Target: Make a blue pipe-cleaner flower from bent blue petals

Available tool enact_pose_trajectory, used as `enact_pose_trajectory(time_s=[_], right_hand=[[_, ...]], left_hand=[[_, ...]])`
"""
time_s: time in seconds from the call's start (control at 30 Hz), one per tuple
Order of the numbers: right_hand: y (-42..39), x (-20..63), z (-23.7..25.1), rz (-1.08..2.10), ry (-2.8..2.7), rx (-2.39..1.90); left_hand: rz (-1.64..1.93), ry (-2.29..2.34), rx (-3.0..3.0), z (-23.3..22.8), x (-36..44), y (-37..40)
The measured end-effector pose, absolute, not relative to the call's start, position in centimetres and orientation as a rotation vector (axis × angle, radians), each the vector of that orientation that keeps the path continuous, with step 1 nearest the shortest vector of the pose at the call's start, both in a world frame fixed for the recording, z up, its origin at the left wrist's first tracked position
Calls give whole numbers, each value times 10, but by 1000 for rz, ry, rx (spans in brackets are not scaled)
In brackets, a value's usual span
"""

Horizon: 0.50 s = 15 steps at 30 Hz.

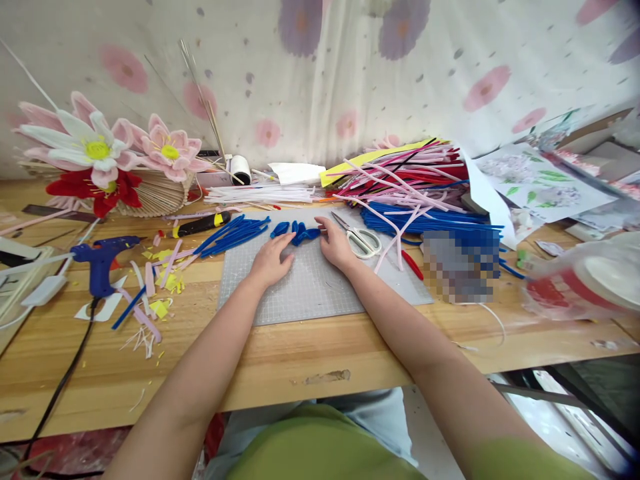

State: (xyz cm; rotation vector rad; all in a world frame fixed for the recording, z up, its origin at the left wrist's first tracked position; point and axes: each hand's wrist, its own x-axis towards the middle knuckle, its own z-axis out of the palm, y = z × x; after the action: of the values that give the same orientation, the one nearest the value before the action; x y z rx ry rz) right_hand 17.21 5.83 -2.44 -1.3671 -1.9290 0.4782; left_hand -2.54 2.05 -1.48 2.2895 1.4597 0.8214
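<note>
Several small bent pieces of blue pipe cleaner [303, 233], petal-like in shape, lie in a row near the back of the grey cutting mat [310, 287]. My left hand [273, 260] rests at the row's left part, fingers stretched forward and thumb apart, its fingertips at or against the pieces. On the other side, my right hand [334, 244] is open with its fingertips by the right end of the row. Whether either hand touches a piece is hard to tell. Scissors [365, 241] with pale handles lie just right of my right hand.
Straight blue pipe cleaners [235, 235] lie left of the petals, beside a yellow-black cutter [203, 225]. A blue glue gun [103, 263] stands among scraps. Fuzzy flowers [97, 150] fill the back left. Bundled pipe cleaners [410, 177] lie back right; a bagged cup [590, 280] is far right.
</note>
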Motion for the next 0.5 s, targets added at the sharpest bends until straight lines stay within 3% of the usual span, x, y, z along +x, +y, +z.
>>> enact_pose_trajectory(time_s=[0.23, 0.5], right_hand=[[58, 169, -23, 485, -1931, -1323], [53, 156, -14, 1187, -1452, -918]], left_hand=[[1152, 1507, 2300, -9, -15, 20], [1045, 1484, 2002, -10, -3, 19]])
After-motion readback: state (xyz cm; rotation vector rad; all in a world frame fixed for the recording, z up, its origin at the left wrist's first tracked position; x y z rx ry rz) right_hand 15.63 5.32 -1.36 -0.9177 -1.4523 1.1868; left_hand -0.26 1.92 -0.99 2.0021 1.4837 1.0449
